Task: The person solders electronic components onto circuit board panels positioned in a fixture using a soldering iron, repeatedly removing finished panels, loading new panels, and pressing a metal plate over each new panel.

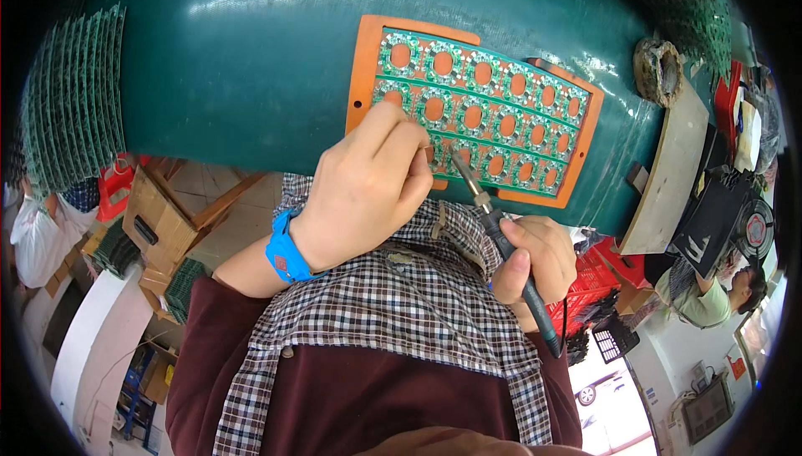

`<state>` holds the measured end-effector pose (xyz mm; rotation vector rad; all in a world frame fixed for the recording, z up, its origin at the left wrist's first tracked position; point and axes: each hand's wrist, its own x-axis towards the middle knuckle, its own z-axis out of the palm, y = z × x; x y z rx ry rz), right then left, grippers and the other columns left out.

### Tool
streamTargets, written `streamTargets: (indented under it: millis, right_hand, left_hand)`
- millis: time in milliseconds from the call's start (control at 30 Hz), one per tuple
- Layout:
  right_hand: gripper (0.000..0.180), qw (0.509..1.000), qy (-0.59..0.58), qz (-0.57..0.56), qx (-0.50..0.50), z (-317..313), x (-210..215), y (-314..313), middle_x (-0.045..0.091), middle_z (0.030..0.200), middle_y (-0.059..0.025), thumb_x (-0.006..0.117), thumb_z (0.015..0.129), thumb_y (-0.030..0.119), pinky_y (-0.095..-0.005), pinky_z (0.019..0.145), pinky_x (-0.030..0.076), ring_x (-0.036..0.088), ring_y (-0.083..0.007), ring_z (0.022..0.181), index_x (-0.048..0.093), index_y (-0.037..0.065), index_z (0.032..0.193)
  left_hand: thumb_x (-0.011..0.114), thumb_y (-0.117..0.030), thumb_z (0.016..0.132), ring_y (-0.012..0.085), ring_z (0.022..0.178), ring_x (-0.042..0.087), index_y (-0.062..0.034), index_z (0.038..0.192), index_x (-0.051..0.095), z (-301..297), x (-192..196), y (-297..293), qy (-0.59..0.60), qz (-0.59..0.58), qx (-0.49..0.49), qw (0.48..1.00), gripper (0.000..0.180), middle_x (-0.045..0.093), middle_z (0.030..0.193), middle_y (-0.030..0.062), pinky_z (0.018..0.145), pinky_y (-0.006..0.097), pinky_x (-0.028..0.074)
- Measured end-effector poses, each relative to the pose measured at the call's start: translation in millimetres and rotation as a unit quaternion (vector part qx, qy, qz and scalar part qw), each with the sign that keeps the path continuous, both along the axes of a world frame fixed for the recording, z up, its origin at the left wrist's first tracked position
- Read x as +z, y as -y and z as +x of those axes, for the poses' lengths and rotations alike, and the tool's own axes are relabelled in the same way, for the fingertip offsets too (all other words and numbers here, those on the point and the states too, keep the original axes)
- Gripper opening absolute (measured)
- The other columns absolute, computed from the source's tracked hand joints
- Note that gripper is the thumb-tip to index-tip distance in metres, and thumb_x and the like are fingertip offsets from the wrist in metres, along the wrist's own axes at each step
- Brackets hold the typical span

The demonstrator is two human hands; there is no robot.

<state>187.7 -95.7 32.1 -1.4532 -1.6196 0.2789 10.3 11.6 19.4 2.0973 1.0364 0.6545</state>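
Note:
A green circuit board panel with several rows of round cutouts lies in an orange holder on the green tabletop. My right hand is wrapped round the handle of a soldering iron. The iron slants up to the left, its metal tip at the panel's lowest row; I cannot tell whether it touches. Over the panel's left end, my left hand is closed, thumb and fingers pinched low at the lower rows. What it pinches is too small or hidden to name. A blue band circles the left wrist.
Green boards stand in a row at the table's left end. On the right are a worn ring-shaped block and a pale flat board. A red crate stands below the table's right side; another person is beyond it.

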Motion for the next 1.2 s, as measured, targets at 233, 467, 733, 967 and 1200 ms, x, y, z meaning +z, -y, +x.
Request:
streamTargets:
  millis: [233, 467, 733, 967, 1200]
  right_hand:
    - [0.016, 0.999, 0.006, -0.036, 0.021, -4.4, -9.3, 6.3, 0.060, 0.065, -0.0082, 0.058, 0.078, 0.010, -0.0294, 0.049, 0.047, 0.060, -0.0203, 0.054, 0.067, -0.002, 0.083]
    - [0.016, 1.000, -0.009, -0.005, 0.008, -5.9, -4.5, 15.6, 0.060, 0.065, -0.0091, 0.058, 0.077, 0.009, -0.0303, 0.048, 0.048, 0.059, -0.0209, 0.053, 0.067, -0.003, 0.083]
    - [0.017, 0.999, -0.001, -0.019, 0.029, -11.4, -17.1, 12.0, 0.060, 0.065, -0.0098, 0.059, 0.078, 0.011, -0.0305, 0.048, 0.047, 0.059, -0.0210, 0.054, 0.067, -0.003, 0.083]
    - [0.017, 1.000, -0.010, 0.008, 0.017, -9.9, -10.9, 11.3, 0.061, 0.067, -0.0109, 0.059, 0.079, 0.010, -0.0312, 0.048, 0.047, 0.059, -0.0213, 0.053, 0.066, -0.004, 0.086]
    - [0.017, 0.999, 0.000, -0.035, 0.008, -8.4, -8.5, -12.3, 0.062, 0.068, -0.0122, 0.061, 0.079, 0.007, -0.0295, 0.050, 0.050, 0.061, -0.0225, 0.056, 0.066, -0.006, 0.089]
  left_hand:
    - [0.064, 0.005, 0.072, 0.0248, 0.069, 0.060, -0.0032, 0.086, 0.059, 3.7, -6.3, 10.8, -0.053, 0.009, 0.006, 0.999, 0.017, 0.054, 0.085, 0.0086, 0.057, 0.034, 0.049]
    - [0.065, 0.000, 0.072, 0.0247, 0.067, 0.059, -0.0037, 0.084, 0.055, -7.6, -3.7, 10.9, -0.020, 0.015, 0.009, 1.000, 0.016, 0.050, 0.085, 0.0083, 0.055, 0.035, 0.049]
    - [0.068, 0.004, 0.075, 0.0223, 0.070, 0.061, -0.0012, 0.090, 0.063, -13.8, -13.3, 15.8, -0.001, 0.021, 0.009, 1.000, 0.017, 0.054, 0.084, 0.0085, 0.059, 0.032, 0.050]
    - [0.069, 0.002, 0.075, 0.0191, 0.066, 0.059, -0.0014, 0.091, 0.065, -19.6, -4.6, 8.6, -0.008, 0.040, -0.007, 0.999, 0.016, 0.055, 0.080, 0.0070, 0.054, 0.029, 0.048]
    - [0.066, 0.001, 0.074, 0.0221, 0.067, 0.059, -0.0033, 0.089, 0.061, -2.9, -15.5, -10.8, 0.005, 0.074, 0.038, 0.997, 0.016, 0.054, 0.084, 0.0062, 0.056, 0.031, 0.050]
